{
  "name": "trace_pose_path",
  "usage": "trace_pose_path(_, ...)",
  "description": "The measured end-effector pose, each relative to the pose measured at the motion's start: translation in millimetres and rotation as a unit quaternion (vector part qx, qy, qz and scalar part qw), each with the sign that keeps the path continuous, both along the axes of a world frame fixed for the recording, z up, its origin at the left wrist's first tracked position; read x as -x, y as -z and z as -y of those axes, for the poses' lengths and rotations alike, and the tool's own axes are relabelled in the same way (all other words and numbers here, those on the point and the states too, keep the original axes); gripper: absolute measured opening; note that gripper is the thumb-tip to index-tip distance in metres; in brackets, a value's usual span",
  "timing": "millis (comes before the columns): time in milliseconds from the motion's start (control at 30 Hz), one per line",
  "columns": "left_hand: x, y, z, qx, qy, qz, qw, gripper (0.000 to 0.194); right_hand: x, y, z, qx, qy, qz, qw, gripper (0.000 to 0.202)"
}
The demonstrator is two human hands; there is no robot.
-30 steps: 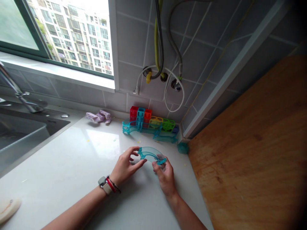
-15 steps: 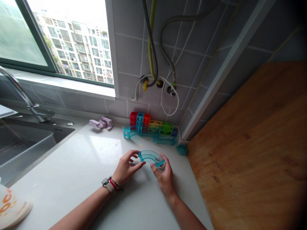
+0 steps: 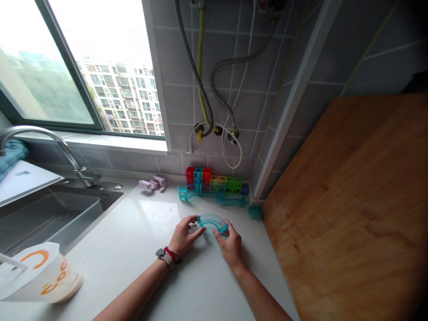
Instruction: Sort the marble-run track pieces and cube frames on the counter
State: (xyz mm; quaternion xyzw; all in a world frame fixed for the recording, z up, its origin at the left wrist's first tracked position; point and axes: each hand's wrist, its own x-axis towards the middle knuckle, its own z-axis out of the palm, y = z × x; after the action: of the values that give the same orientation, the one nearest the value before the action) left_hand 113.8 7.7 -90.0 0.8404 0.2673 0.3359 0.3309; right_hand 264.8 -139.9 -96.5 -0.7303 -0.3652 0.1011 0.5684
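A curved blue piece (image 3: 213,220), see-through and bowed toward 12 o'clock, is held between the person's two hands over the bench (image 3: 140,243); whether its underside touches the surface cannot be told. Around it, the left hand (image 3: 185,235) is at 8 o'clock, its fingers grasping the piece's left end, with the thumb on the near side. The right hand (image 3: 231,245) is between 4 and 5 o'clock, its fingers grasping the right end. A watch (image 3: 161,253) and a red band (image 3: 170,254) circle the left wrist.

From the piece, at 12 o'clock, long blue pieces (image 3: 203,191) lie before a row of colored blocks (image 3: 219,182) in red, blue, yellow and green, near the tiled wall (image 3: 180,104). A small teal piece (image 3: 256,212) sits near 3 o'clock, beside the wooden board (image 3: 344,209), which fills that side. Pale purple pieces (image 3: 153,183) rest at 10 o'clock.

Farther out, the sink (image 3: 115,196) is at 9 o'clock, its faucet (image 3: 67,151) toward 10. A lidded cup (image 3: 43,276) with a straw stands between 8 and 9. Hoses (image 3: 200,67) hang on the wall at 12, and a window (image 3: 96,102) opens toward 10 and 11.
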Motion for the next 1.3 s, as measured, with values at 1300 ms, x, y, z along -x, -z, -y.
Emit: trace_pose_path(1300, -24.6, -40.7, 2.3, -0.056, 0.023, -0.185, 0.981, 0.087, -20.8, 10.2, 2.0, -0.013, 0.041, 0.131, 0.990, 0.083)
